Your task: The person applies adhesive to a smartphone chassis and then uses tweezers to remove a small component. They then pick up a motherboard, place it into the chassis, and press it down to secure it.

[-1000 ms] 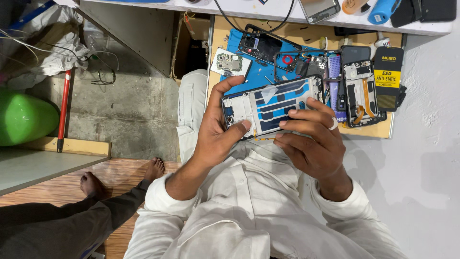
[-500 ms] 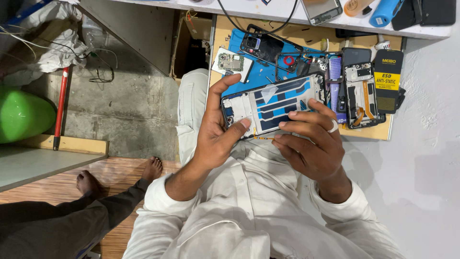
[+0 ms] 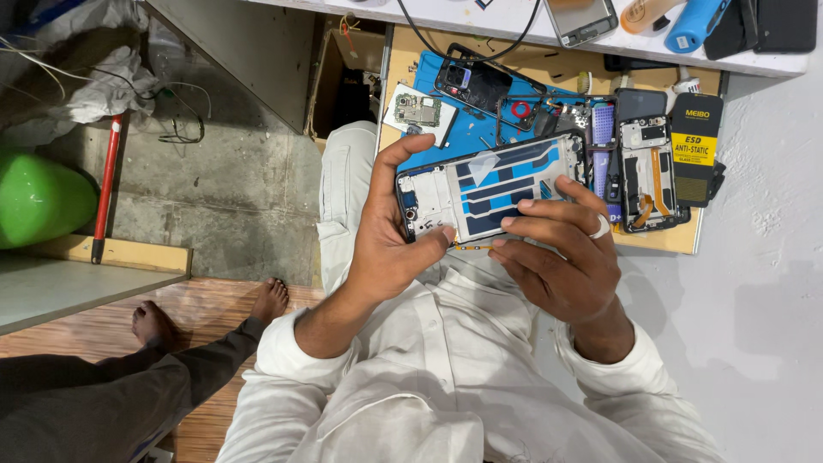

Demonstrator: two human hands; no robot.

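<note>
I held the opened phone frame [image 3: 490, 186] above my lap, just in front of the wooden work board [image 3: 660, 242], its bare inner side with the blue and white strips facing up at me. My left hand [image 3: 390, 244] carried it: the grip closed around the left end, thumb pressed on the lower edge, forefinger hooked over the top corner. My right hand [image 3: 561, 257] steadied the lower right edge with its fingertips, a narrow pinch on the rim rather than a full clasp.

To do this well, I judged the pressure belonged on the frame's rim only, never on the thin middle panel, and the left hand had to stay firm while the right one worked.

Room was tight ahead: the blue mat [image 3: 467, 120] on the board was crowded with a second opened phone [image 3: 648, 171], a small circuit board [image 3: 418, 110] and a black and yellow packet [image 3: 696, 146]. Open space lay to my right, over the pale floor [image 3: 763, 283]; to my left a person's bare feet [image 3: 206, 313] rested nearby.
</note>
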